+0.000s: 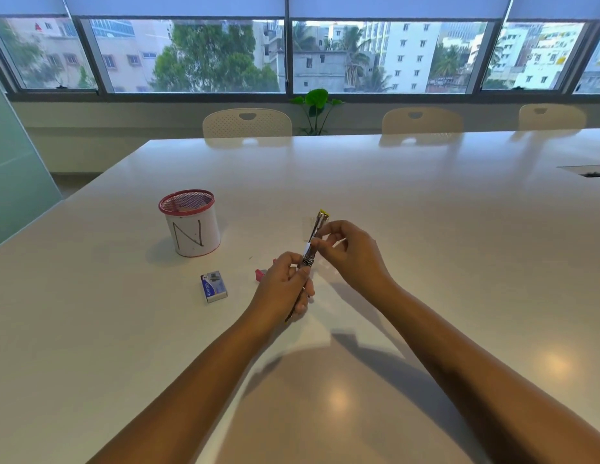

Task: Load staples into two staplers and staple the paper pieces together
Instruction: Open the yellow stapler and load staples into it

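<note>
On the glossy white worktop [425, 229], farthest left, stands a white cylindrical pen holder with a red mesh rim [190, 224], a large letter N hand-drawn on its side; something pale lies inside it, too unclear to name. Right of the holder and nearer the person lies a small blue-and-white cardboard staple box [214, 286], its drawer slid partly out so grey staples show at the far end. Further right of the holder, a small red object [260, 274] rests on the worktop, mostly hidden behind the left hand; what it is cannot be told.

The left hand [286, 285] is raised above the worktop, right of the holder, its fingers curled around the near end of a slim metal stapler with a yellow tip [314, 239]. The stapler is tilted, the yellow tip pointing away from the person and up, and it looks opened out, with bare metal rails showing. The right hand [350, 254], furthest right from the holder, pinches thumb and forefinger against the stapler's middle, where a small white piece shows; its other fingers are loosely bent. A faint pale slip lies on the worktop just beyond the stapler's tip, too blurred to name
</note>
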Motion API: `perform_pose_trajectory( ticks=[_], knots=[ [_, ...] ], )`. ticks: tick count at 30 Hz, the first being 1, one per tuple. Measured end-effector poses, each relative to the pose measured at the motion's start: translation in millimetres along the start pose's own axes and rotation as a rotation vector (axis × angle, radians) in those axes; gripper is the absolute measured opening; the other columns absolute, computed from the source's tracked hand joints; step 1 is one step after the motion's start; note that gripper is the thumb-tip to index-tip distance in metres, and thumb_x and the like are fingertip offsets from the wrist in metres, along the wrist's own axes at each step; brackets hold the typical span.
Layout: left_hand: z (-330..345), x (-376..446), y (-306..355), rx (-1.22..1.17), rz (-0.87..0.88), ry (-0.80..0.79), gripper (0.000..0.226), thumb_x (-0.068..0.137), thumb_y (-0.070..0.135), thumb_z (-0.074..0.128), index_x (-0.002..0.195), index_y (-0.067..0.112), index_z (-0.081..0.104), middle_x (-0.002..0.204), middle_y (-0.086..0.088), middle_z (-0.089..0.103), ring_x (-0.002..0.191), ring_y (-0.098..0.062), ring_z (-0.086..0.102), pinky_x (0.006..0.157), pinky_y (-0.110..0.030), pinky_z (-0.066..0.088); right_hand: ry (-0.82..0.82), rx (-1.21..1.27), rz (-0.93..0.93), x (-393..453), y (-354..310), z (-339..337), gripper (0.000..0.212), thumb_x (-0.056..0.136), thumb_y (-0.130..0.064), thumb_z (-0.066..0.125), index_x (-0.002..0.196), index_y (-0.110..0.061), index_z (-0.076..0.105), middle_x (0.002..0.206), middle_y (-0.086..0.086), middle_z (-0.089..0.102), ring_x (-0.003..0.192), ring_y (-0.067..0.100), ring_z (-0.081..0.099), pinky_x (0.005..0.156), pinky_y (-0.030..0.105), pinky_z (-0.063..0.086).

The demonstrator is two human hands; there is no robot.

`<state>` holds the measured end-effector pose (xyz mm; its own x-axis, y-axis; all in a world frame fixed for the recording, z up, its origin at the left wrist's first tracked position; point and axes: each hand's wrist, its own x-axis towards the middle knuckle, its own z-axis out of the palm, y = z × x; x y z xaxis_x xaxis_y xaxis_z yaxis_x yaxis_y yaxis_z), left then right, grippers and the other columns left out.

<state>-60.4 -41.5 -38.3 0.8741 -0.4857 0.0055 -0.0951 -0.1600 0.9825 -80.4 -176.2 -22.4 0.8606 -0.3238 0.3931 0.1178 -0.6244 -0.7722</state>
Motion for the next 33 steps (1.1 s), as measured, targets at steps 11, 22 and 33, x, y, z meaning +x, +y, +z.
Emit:
perform_pose_trajectory(
  ticks=[11, 22, 33],
  knots=[
    [-3, 2, -2, -0.093, -0.025, -0.002, 0.019, 0.097, 0.015, 0.034, 0.109, 0.007, 0.046, 0.053, -0.004, 0.056, 0.029, -0.006, 0.042, 0.045, -0.022, 0.039, 0.102, -0.095, -0.231, -4, -10, -4, 0.013, 0.079, -0.021, 0.070, 0.086, -0.011, 0.067, 0.079, -0.006, 0.055, 0.062, -0.003, 0.049, 0.062, 0.001, 0.039],
    [-6, -6, 4, 0.139, 0.042, -0.006, 0.031, 0.095, 0.029, 0.039, 0.075, 0.007, 0.049, 0.039, 0.001, 0.056, 0.027, -0.010, 0.044, 0.035, -0.019, 0.040, -0.048, -0.068, -0.050, -1, -9, -9, 0.020, 0.080, -0.028, 0.069, 0.091, -0.012, 0.067, 0.061, -0.014, 0.050, 0.051, -0.004, 0.049, 0.050, 0.002, 0.036],
    [-7, -7, 0, 0.188, 0.052, 0.065, 0.033, 0.093, 0.034, 0.043, 0.071, 0.010, 0.046, 0.040, 0.001, 0.057, 0.026, -0.011, 0.042, 0.035, -0.019, 0.037, -0.146, 0.026, -0.004, -4, -11, -4, 0.016, 0.077, -0.025, 0.072, 0.084, -0.011, 0.066, 0.054, -0.014, 0.048, 0.043, -0.007, 0.047, 0.048, 0.002, 0.036]
  ],
)
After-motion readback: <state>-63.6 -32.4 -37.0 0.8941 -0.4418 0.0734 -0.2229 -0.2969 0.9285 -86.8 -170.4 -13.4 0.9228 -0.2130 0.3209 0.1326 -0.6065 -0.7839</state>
